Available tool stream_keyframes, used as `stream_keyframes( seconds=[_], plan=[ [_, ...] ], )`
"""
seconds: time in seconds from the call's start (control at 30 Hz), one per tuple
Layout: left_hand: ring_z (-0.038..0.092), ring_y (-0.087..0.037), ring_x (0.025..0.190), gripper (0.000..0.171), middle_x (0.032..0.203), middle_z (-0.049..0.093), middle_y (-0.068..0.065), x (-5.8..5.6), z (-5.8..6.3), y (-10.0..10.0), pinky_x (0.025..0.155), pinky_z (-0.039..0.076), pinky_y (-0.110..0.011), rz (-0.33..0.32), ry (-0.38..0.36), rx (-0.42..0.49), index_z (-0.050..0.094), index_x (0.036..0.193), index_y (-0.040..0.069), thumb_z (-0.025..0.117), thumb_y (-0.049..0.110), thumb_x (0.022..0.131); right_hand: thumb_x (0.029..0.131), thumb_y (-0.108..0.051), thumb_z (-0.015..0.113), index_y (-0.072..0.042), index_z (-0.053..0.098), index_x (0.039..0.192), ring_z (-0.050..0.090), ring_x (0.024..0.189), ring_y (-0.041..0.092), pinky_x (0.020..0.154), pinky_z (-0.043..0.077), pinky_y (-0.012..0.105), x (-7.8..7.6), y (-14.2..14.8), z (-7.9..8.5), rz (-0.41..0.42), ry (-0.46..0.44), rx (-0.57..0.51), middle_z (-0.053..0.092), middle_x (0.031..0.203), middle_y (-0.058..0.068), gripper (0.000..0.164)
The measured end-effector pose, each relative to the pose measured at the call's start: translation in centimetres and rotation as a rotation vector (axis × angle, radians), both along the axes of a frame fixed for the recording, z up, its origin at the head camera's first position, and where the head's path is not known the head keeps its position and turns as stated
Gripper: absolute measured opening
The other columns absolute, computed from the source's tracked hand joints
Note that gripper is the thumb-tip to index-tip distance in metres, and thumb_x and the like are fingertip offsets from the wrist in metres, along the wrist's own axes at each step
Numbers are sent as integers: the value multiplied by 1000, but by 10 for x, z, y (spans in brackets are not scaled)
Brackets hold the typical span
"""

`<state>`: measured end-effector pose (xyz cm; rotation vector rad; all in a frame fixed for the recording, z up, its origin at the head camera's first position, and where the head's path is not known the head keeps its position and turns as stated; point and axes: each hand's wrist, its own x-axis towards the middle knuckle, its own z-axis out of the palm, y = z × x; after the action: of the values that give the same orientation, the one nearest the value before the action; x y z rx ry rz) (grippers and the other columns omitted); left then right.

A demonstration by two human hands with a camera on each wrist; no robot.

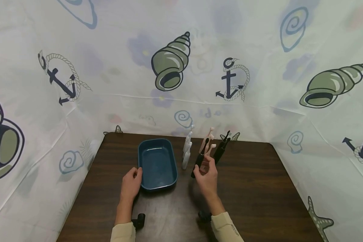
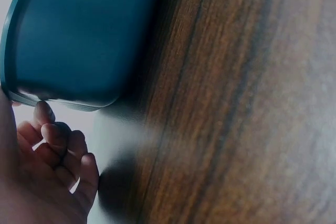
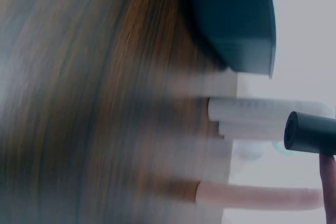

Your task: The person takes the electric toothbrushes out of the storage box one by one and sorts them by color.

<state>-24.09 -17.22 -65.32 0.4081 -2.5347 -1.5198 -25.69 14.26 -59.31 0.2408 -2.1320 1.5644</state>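
Note:
My right hand [image 1: 208, 178] grips a black electric toothbrush [image 1: 200, 160], its brush head pointing up and leaning slightly right. In the right wrist view the round base of this toothbrush [image 3: 312, 134] hangs clear of the tabletop, with one fingertip against it. Pink electric toothbrushes [image 1: 210, 150] stand just behind that hand, partly hidden by it. At the left side of a dark blue rectangular tray [image 1: 158, 187], my left hand [image 1: 131, 183] pinches the rim, fingers curled. The tray's inside is bare.
White electric toothbrushes [image 1: 186, 156] stand upright between the tray and my right hand. More black toothbrushes [image 1: 220, 151] stand at the right, behind the hand. Everything is on a dark wooden table [image 1: 254, 188], with a patterned cloth [image 1: 199, 111] hanging behind it.

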Motion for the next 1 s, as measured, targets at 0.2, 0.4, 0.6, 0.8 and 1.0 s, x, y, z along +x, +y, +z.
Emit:
stream_keyframes(
  seconds=[0.2,0.4,0.6,0.8,1.0],
  plan=[
    [42,-23,65,43,72,39,-3,-2,-2,0,68,36,-34,-2,31,10,44,84,12,50,42,113,92,4,78,-7,60,139,71,106,26,81,65,48,-5,18,-3,-50,32,16,68,123,15,51],
    [40,-22,64,43,71,37,-2,-3,-3,-2,67,35,-34,-22,35,-6,42,83,12,49,41,114,91,11,75,1,59,138,70,105,39,79,62,60,-7,30,-4,-111,53,4,65,122,26,51],
    [41,-21,65,42,71,37,0,-3,-2,-2,68,36,-34,-21,27,-10,43,83,12,49,40,114,91,15,71,8,57,138,69,109,43,81,64,37,-12,44,-6,-155,47,-10,64,122,30,50],
    [40,-21,64,42,70,37,0,-3,-1,-1,67,35,-33,-13,29,-13,44,83,11,49,38,114,94,6,75,-1,59,138,70,113,34,84,62,29,-19,61,-12,-180,13,-15,64,127,24,47],
    [42,-24,66,40,72,38,-3,-3,-1,1,68,36,-35,-10,28,-9,44,83,12,50,38,114,96,4,73,-1,56,137,69,116,37,92,61,54,-27,75,-23,-203,-37,-10,63,129,26,45]
  ],
)
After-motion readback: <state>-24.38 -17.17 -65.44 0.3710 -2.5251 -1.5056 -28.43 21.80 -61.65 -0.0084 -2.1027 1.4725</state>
